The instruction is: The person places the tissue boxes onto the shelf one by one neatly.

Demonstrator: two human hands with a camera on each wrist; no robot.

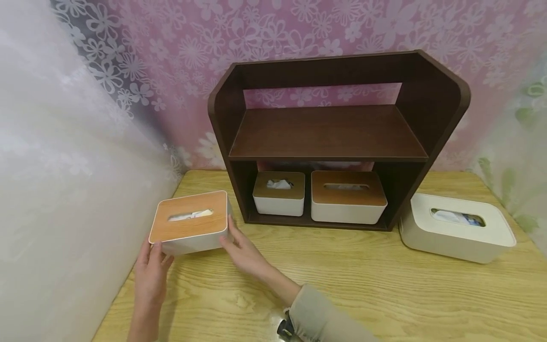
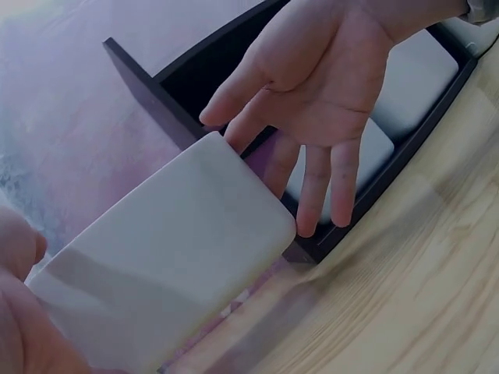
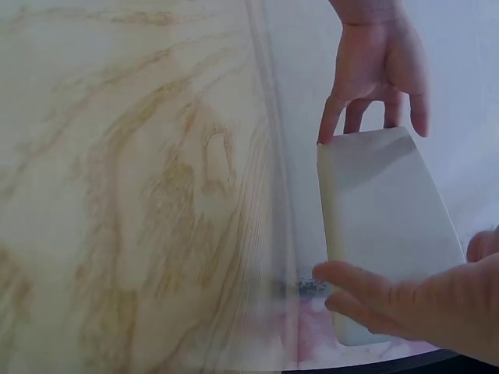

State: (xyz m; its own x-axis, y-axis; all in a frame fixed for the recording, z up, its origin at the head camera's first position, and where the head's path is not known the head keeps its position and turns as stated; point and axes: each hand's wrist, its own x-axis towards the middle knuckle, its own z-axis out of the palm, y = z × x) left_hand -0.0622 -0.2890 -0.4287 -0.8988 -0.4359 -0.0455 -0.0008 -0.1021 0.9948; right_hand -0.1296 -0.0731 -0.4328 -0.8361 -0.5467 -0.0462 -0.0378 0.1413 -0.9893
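A white tissue box (image 1: 190,229) with an orange-brown wood-look lid is at the left of the table, tissue showing in its slot. My left hand (image 1: 150,278) holds its near left corner, and my right hand (image 1: 248,256) holds its right end, with the thumb on the front side. In the left wrist view the box's plain white face (image 2: 171,241) shows, with the right hand (image 2: 312,93) at the far end, fingers spread. From the right wrist the same box (image 3: 382,206) appears between the left hand (image 3: 378,70) and the right hand (image 3: 421,304).
A dark brown two-tier shelf (image 1: 329,133) stands at the back. On its lower level sit a small tissue box (image 1: 278,205) and a wider brown-lidded one (image 1: 348,212). An all-white tissue box (image 1: 448,244) is right of the shelf. A pale wall (image 1: 77,190) borders the table's left.
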